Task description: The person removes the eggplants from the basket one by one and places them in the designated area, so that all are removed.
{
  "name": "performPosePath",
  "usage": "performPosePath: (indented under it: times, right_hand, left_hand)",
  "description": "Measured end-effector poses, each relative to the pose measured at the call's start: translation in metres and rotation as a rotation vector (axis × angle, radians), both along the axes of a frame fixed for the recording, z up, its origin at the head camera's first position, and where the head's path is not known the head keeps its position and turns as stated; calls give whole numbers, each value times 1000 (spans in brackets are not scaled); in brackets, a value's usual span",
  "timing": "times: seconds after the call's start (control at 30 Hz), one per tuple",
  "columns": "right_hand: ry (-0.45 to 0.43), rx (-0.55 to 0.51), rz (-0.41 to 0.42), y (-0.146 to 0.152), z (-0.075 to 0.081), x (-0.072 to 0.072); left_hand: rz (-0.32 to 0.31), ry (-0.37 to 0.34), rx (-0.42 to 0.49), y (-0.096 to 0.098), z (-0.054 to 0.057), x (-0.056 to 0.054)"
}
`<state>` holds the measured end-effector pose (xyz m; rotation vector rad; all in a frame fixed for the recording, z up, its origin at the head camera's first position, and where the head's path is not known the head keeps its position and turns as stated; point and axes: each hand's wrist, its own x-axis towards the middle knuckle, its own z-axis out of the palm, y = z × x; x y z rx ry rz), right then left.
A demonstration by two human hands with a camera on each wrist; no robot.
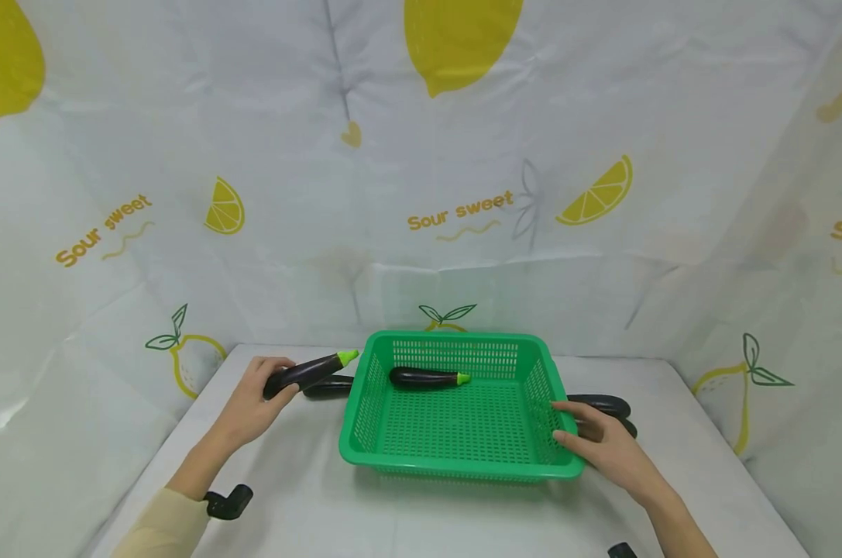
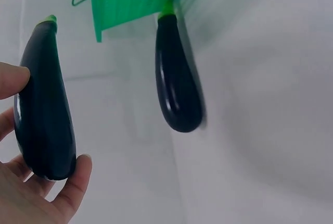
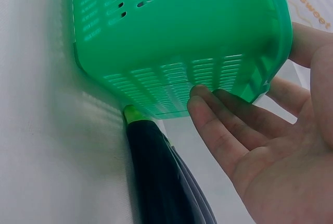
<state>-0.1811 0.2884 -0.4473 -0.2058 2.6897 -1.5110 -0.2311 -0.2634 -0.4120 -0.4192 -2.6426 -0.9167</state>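
My left hand (image 1: 252, 403) grips a dark purple eggplant (image 1: 300, 377) with a bright green stem, held above the table left of the green basket (image 1: 462, 468). In the left wrist view, thumb and fingers lie around this eggplant (image 2: 46, 104). Inside the basket, near its back wall, lies one eggplant (image 1: 421, 378). My right hand (image 1: 614, 453) holds the basket's right rim, fingers on either side of it. Another eggplant (image 2: 176, 78) rests on the table against the basket's left side. The right wrist view shows an eggplant (image 3: 158, 172) beside the basket's right side.
Right of the basket, an eggplant (image 1: 600, 403) lies on the white table (image 1: 302, 496), with another (image 1: 630, 428) partly hidden by my right hand. A white curtain (image 1: 288, 194) printed with lemons hangs behind the table and along both sides.
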Motion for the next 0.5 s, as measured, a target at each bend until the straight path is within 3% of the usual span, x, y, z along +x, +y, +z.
performPosePath:
  times: [0.23, 0.5]
  right_hand:
    - [6, 3, 0, 0, 0, 0]
    - [-4, 7, -2, 0, 0, 0]
  left_hand:
    - [39, -49, -3, -11, -9, -2]
    - [47, -64, -47, -16, -29, -6]
